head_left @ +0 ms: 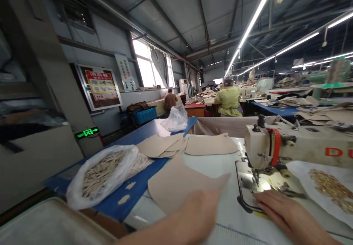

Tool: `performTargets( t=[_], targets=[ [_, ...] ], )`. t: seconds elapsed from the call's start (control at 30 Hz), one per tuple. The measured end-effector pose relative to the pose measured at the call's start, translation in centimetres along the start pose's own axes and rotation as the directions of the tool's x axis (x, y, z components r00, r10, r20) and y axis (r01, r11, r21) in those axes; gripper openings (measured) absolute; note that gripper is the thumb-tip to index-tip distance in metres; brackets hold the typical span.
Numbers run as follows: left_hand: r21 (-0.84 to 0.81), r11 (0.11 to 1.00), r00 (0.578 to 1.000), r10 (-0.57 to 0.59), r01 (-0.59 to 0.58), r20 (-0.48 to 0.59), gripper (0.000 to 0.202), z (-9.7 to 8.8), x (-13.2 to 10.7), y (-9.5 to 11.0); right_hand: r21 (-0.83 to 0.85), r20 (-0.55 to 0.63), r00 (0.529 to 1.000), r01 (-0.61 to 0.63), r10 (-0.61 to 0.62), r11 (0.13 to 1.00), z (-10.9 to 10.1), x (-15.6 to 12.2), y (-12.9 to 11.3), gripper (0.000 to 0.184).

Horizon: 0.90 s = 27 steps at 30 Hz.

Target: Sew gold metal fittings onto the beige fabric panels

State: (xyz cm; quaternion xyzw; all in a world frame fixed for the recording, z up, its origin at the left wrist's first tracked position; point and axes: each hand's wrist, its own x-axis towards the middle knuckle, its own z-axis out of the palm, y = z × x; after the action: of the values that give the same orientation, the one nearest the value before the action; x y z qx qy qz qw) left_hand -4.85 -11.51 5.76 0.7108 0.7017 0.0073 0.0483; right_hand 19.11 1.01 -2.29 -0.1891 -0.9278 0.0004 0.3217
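My left hand [202, 209], blurred by motion, has hold of a large beige fabric piece [176, 180] near its right end. The piece bends up to a point beyond the hand, and my fingertips are mostly hidden. Resting by the front of the sewing machine's metal plate [246, 186], my right hand [285, 208] lies with its fingers stretched out, below the needle area. The white sewing machine [260, 149] has an orange-red lever on its head. Scissors-like metal tools [289, 191] lie beyond the right hand.
More beige pieces [211, 144] lie behind, beside a stack [160, 144]. A white bag [121, 179] of small beige strips sits on the blue tabletop [121, 210] at left. Gold-coloured metal parts [331, 190] lie on white sheeting at right. A co-worker [229, 100] sits ahead.
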Motion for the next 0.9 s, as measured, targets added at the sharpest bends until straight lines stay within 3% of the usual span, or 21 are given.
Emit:
performTargets(
  t=[0.03,0.1,0.2,0.3,0.4,0.47,0.5,0.57,0.6,0.63,0.67,0.7,0.8,0.9],
  targets=[
    [0.001,0.997,0.995,0.08,-0.08,0.051,0.031,0.9,0.1,1.6,-0.036,-0.034,0.999,0.016,-0.017,0.999,0.1,-0.1,0.1,0.026],
    [-0.056,0.984,0.984,0.173,-0.17,0.054,0.032,2.2,0.8,4.0,-0.095,-0.087,0.994,0.051,-0.06,0.994,0.3,-0.3,0.2,0.03],
    [-0.159,0.975,0.987,0.158,-0.154,0.008,0.039,3.1,2.2,5.8,-0.087,-0.117,0.99,0.073,-0.083,0.994,0.7,-0.2,-0.4,0.029],
    [-0.247,0.96,0.989,0.146,-0.134,0.033,0.039,4.0,2.7,5.9,-0.012,-0.105,0.989,0.103,-0.104,0.995,1.0,0.1,-1.4,0.026],
    [-0.325,0.903,0.955,0.296,-0.282,-0.006,0.043,4.8,1.5,3.9,-0.009,-0.072,0.98,0.186,-0.187,0.982,1.2,0.5,-2.3,0.021],
    [-0.349,0.846,0.916,0.376,-0.402,-0.143,0.043,4.4,0.1,1.0,-0.032,-0.058,0.975,0.211,-0.213,0.977,1.2,0.7,-2.5,0.02],
    [-0.344,0.843,0.908,0.352,-0.413,-0.229,0.041,3.7,-0.7,-0.9,-0.041,-0.054,0.975,0.215,-0.217,0.976,1.1,0.8,-2.6,0.02],
    [-0.301,0.933,0.939,0.092,-0.198,-0.333,0.033,1.2,-2.2,-5.8,-0.055,-0.056,0.975,0.213,-0.216,0.976,1.0,0.9,-2.7,0.021],
    [-0.26,0.965,0.926,-0.076,-0.024,-0.369,0.03,-0.5,-2.9,-8.6,-0.06,-0.061,0.975,0.208,-0.212,0.976,1.0,0.9,-2.7,0.021],
    [-0.192,0.96,0.878,-0.266,0.203,-0.398,0.029,-2.3,-3.5,-11.5,-0.063,-0.07,0.975,0.204,-0.209,0.977,0.9,0.9,-2.8,0.019],
    [-0.119,0.882,0.777,-0.46,0.457,-0.429,0.03,-4.0,-4.1,-14.4,-0.066,-0.078,0.977,0.196,-0.201,0.978,0.9,0.9,-2.8,0.017],
    [-0.105,0.808,0.694,-0.557,0.58,-0.456,0.033,-5.7,-4.8,-17.1,-0.066,-0.083,0.978,0.185,-0.19,0.981,0.9,0.9,-2.9,0.015],
    [-0.084,0.63,0.551,-0.73,0.772,-0.405,0.028,-8.6,-6.9,-23.7,-0.063,-0.092,0.985,0.141,-0.146,0.988,1.1,0.9,-3.0,0.011],
    [-0.055,0.54,0.511,-0.82,0.84,-0.258,0.019,-8.2,-8.4,-27.2,-0.061,-0.108,0.99,0.08,-0.087,0.995,1.3,0.8,-3.1,0.011]
  ],
)
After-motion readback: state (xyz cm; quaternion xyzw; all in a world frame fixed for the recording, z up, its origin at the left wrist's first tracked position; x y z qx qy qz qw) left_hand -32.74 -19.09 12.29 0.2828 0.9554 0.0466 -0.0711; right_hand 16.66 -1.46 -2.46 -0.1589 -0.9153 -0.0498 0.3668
